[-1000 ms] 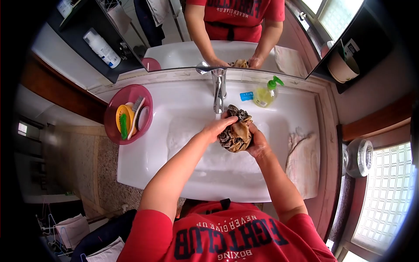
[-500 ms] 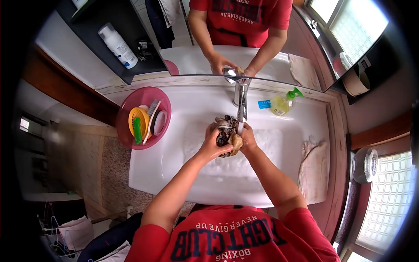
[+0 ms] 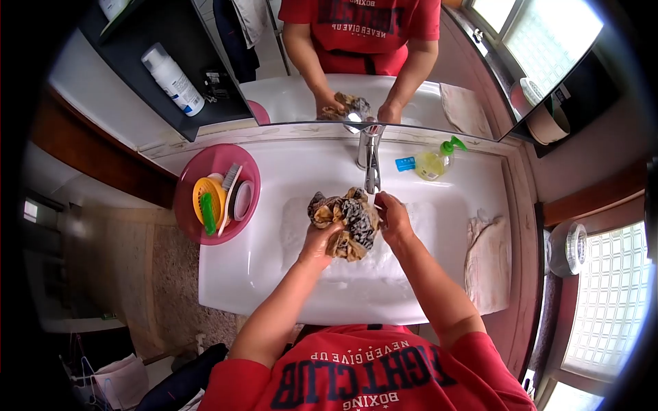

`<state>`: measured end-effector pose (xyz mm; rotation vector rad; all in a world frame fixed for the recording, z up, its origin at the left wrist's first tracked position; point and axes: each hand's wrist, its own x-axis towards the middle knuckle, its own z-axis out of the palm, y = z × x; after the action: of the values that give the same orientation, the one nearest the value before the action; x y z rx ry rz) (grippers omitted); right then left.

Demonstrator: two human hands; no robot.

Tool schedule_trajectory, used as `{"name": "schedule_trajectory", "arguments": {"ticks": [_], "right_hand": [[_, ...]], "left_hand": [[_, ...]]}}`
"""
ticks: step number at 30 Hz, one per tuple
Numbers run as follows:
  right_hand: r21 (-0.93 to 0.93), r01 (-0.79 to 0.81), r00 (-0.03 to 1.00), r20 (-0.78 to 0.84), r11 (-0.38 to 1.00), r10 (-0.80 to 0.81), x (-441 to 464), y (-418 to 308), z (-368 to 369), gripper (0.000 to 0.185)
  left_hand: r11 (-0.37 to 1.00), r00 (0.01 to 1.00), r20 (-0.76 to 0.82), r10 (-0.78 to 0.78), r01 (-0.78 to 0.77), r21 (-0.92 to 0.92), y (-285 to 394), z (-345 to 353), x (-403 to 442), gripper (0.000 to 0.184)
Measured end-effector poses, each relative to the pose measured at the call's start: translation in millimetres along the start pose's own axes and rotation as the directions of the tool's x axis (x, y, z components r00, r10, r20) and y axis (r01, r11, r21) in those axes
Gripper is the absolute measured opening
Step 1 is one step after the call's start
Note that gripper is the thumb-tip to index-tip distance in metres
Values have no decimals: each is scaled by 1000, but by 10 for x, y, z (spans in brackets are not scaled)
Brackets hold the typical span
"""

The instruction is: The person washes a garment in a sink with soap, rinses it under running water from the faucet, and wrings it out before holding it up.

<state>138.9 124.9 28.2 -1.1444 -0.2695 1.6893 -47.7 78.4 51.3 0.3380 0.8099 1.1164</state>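
Note:
A crumpled wet cloth [image 3: 355, 222], tan with dark patterned patches, is bunched above the sink. My left hand [image 3: 322, 241] grips it from the left and below, with the fingers partly hidden behind its folds. At the cloth's right edge is my right hand [image 3: 393, 214], fingers apart and slightly curved; whether it touches the cloth I cannot tell. The chrome faucet [image 3: 371, 154] reaches over the sink just beyond both hands. White suds [image 3: 295, 240] lie in the basin of the white sink [image 3: 233, 281] beneath the cloth.
A pink basin [image 3: 185, 195] with brushes and a yellow scoop-like piece rests on the left rim. On the right stand a green-topped pump bottle [image 3: 433, 164], a blue item [image 3: 405, 164] and a folded cloth [image 3: 488, 264]. A mirror and a dark shelf [image 3: 205, 123] border the back.
The cloth has shifted slightly left and spread into a larger bunch. My right hand has come off it to its right edge, while my left hand keeps its grip.

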Motion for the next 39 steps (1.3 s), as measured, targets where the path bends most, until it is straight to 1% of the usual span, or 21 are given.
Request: {"name": "schedule_trajectory", "arguments": {"ticks": [2,5,7,8,9,13,14,15,17,18,20,22,24,25,26,28,30,32,36,38,39], "right_hand": [[70,-47,996,-75,996,52,238,174,-78,23],[443,-111,990,-28,889,137,336,274,272,26],[539,-230,972,82,810,221,269,156,508,28],[509,-211,918,396,834,-9,409,259,561,26],[399,-124,981,186,908,52,538,370,611,21],[80,-244,910,362,966,200,768,662,1148,17],[-29,-322,812,505,946,292,648,734,1275,17],[-139,-355,781,500,925,375,472,828,1343,17],[-245,-459,496,727,854,475,251,1131,1368,21],[-292,-622,356,721,727,594,231,1247,1164,28],[-704,-408,300,498,581,814,181,1274,967,23],[-763,-329,544,328,556,772,195,1044,693,19],[-464,-421,779,255,779,573,392,925,408,21],[-160,-511,738,422,845,526,603,876,193,21],[152,-589,712,562,794,421,620,725,167,22],[412,-499,827,490,762,276,416,386,245,25],[348,-395,890,376,850,259,408,351,296,26],[28,-318,785,569,948,247,291,395,428,25],[-440,-282,714,497,852,493,-309,886,527,16],[-550,-389,535,519,739,667,-541,998,390,13],[-547,-389,539,517,741,665,-518,981,290,13]], "left_hand": [[997,1000,8,13,-13,75,123,-37,-141,45],[968,999,-18,37,-32,248,361,-13,-435,46],[925,996,-52,75,-50,377,539,38,-671,48],[915,994,-54,99,-69,399,604,10,-754,47],[898,988,-67,136,-95,429,672,2,-848,49],[905,959,-93,269,-218,365,983,89,-1164,47],[908,957,-85,277,-232,349,1063,98,-1227,49],[899,946,-92,311,-261,351,1128,93,-1272,50],[888,932,-106,347,-290,356,1224,107,-1368,52],[884,921,-121,369,-309,350,1259,133,-1408,54],[881,910,-137,391,-326,342,1286,120,-1433,56],[882,908,-165,386,-311,353,1296,83,-1449,63],[886,912,-165,376,-302,352,1293,91,-1442,62],[892,909,-202,365,-278,356,1274,85,-1432,62],[898,905,-239,351,-253,360,1251,85,-1424,62],[917,919,-214,331,-259,304,1211,87,-1390,56],[916,932,-164,322,-262,305,1168,72,-1352,54],[917,936,-159,314,-256,305,1141,128,-1333,54],[909,932,-155,328,-267,319,1109,165,-1303,54],[911,940,-128,316,-264,316,1105,171,-1282,53],[914,947,-110,303,-256,315,1106,178,-1277,53]]}}
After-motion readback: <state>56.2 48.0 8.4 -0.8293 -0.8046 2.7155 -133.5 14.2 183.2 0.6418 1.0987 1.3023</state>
